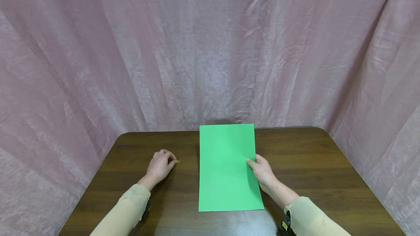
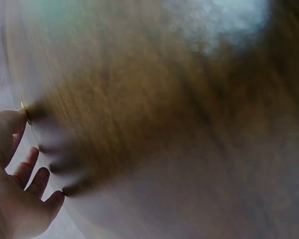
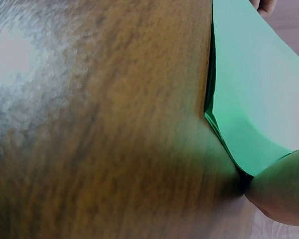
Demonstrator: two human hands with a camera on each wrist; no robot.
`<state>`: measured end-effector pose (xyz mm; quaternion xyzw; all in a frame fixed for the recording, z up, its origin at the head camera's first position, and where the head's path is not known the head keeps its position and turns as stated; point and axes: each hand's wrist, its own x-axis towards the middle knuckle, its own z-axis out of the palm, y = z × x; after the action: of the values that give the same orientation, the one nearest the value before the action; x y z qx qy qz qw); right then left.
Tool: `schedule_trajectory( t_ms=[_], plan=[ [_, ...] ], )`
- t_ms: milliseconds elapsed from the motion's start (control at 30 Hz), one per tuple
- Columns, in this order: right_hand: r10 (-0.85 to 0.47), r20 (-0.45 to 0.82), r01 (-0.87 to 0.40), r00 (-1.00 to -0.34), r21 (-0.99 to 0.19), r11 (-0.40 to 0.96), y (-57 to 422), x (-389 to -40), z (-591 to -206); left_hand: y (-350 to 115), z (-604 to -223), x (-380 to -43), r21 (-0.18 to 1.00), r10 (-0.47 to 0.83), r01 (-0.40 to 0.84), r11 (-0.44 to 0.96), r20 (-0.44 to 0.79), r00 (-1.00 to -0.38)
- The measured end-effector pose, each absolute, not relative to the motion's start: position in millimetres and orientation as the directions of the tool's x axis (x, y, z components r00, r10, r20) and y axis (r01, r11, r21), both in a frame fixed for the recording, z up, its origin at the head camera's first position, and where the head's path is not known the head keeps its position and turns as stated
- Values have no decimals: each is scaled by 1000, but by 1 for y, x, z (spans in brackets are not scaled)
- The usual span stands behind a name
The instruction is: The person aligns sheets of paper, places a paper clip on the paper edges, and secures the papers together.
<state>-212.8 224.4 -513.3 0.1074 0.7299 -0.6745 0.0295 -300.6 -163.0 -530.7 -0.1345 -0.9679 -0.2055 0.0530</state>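
Observation:
Green paper (image 1: 226, 170) lies on the table, longer than it is wide, and its right edge is lifted a little. In the right wrist view the edge of the green paper (image 3: 254, 99) looks layered, like more than one sheet. My right hand (image 1: 264, 172) pinches that right edge, thumb on top and fingers beneath. Left of the paper, my left hand (image 1: 160, 165) holds a small yellow paper clip (image 1: 178, 161) between thumb and index finger, close to the tabletop. The paper clip (image 2: 26, 112) shows only as a thin loop at the fingertips in the left wrist view.
The brown wooden table (image 1: 305, 163) has rounded far corners. Behind it and along both sides hangs a pink curtain (image 1: 210, 54). A dark strap (image 1: 286, 225) circles the right wrist by the sleeve. Light glares off the table's near side.

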Motion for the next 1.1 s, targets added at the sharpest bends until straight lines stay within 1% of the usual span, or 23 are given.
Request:
schedule_trajectory(
  t_ms=[733, 1100],
  plan=[
    [110, -198, 203, -974, -978, 39, 224, -212, -515, -162, -527, -296, 412, 255, 285, 865, 128, -958],
    [104, -196, 200, -975, -980, 23, 224, -211, -516, -162, -529, -296, 361, 285, 324, 874, 159, -945]
  ],
)
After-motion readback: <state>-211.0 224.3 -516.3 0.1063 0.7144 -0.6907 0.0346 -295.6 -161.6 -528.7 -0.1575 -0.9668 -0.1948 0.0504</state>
